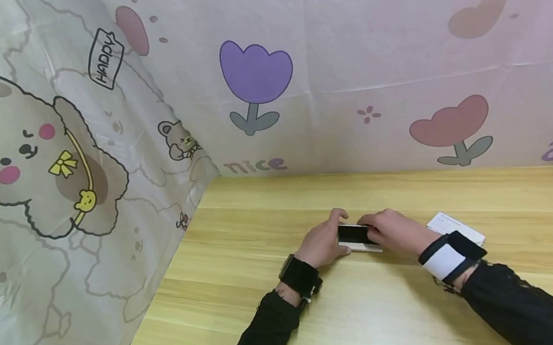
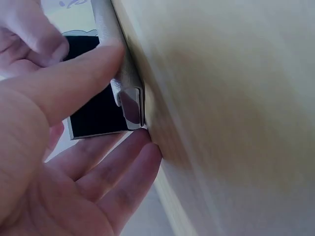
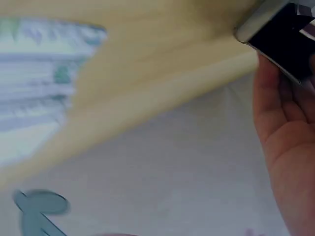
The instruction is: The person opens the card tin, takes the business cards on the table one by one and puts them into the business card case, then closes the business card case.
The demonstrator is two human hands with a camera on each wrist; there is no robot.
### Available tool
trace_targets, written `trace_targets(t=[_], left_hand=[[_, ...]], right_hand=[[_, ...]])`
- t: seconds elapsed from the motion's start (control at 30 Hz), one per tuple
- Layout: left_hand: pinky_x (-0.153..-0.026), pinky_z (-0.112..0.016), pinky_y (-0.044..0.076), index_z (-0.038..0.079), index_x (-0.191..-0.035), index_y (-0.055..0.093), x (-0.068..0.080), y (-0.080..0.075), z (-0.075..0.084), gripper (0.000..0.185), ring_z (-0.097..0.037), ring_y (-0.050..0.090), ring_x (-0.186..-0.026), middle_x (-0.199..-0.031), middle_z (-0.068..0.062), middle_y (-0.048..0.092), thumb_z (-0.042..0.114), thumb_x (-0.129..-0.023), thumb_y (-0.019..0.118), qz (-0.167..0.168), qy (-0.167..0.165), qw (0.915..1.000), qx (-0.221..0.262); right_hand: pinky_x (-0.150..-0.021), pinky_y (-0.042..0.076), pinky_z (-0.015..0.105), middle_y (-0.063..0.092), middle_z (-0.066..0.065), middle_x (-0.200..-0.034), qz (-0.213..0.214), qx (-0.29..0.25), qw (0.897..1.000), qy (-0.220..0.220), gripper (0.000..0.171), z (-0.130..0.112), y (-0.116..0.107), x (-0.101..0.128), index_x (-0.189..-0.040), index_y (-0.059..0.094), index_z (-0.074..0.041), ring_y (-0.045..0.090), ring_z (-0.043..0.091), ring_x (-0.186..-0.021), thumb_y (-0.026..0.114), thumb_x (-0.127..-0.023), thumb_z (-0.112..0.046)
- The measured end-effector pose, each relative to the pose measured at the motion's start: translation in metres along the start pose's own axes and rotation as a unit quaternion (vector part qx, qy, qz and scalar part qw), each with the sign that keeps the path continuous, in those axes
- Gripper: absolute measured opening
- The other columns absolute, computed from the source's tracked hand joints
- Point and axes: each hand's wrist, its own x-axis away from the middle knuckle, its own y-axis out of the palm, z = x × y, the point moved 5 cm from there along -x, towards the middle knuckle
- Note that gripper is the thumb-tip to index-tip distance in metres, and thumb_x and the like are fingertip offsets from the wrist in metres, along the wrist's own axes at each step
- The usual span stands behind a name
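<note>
A long, narrow case (image 1: pixel 355 235) with a pale outside and black lining lies opened on the wooden table, much like a glasses case. My left hand (image 1: pixel 318 244) grips its left end. In the left wrist view the thumb presses along the pale textured edge (image 2: pixel 129 81), while the other fingers reach under the end. My right hand (image 1: pixel 398 232) holds the right part, its fingers bent over the far black panel. From the right wrist, the black lining (image 3: pixel 280 42) shows above the right fingers (image 3: pixel 268 88). The hands hide both ends of the case in the head view.
Behind my right wrist lies a white printed packet (image 1: pixel 457 227), showing green print in the right wrist view. A patterned curtain (image 1: pixel 324 115) hangs along the table's back and left edges. The wooden table (image 1: pixel 223 280) spreads out around both hands.
</note>
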Motion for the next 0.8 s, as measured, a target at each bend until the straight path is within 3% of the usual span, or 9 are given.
trace_targets(t=[0.13,0.37,0.57,0.8], left_hand=[[-0.083,-0.027,0.053,0.023,-0.144,0.039,-0.001,0.001,-0.001,0.076,-0.015,0.068,-0.1,-0.127,-0.006,0.07,0.025,-0.085,0.088,-0.002,-0.003,1.0,0.008],[-0.099,-0.029,0.05,0.02,-0.154,0.04,-0.004,-0.002,-0.002,0.087,-0.012,0.06,-0.117,-0.14,-0.003,0.062,0.023,-0.083,0.09,-0.01,-0.017,0.9987,0.046],[-0.111,-0.033,0.043,0.02,-0.159,0.038,-0.012,-0.005,-0.009,0.096,-0.02,0.049,-0.135,-0.149,-0.004,0.054,0.03,-0.08,0.092,-0.034,-0.018,0.9988,0.03],[-0.114,-0.034,0.04,0.024,-0.16,0.038,-0.018,-0.008,-0.013,0.106,-0.021,0.043,-0.141,-0.154,-0.006,0.046,0.037,-0.073,0.097,-0.048,-0.007,0.9988,0.008]], right_hand=[[-0.069,0.056,0.033,0.075,0.008,-0.101,0.012,-0.03,0.999,0.029,0.024,0.011,0.0,0.001,-0.116,0.073,0.003,0.064,0.01,-0.081,0.06,-0.096,0.005],[-0.088,0.058,0.051,0.072,0.021,-0.117,0.034,-0.04,0.997,0.059,0.028,0.025,0.003,-0.004,-0.124,0.07,0.008,0.07,0.033,-0.105,0.055,-0.1,0.005],[-0.088,0.057,0.053,0.074,0.02,-0.113,0.038,-0.033,0.997,0.056,0.028,0.028,0.003,-0.012,-0.123,0.07,0.008,0.07,0.034,-0.104,0.056,-0.099,0.009],[-0.089,0.056,0.055,0.072,0.022,-0.109,0.044,-0.014,0.997,0.066,0.027,0.034,0.003,-0.012,-0.123,0.068,0.013,0.068,0.037,-0.101,0.061,-0.098,0.006]])
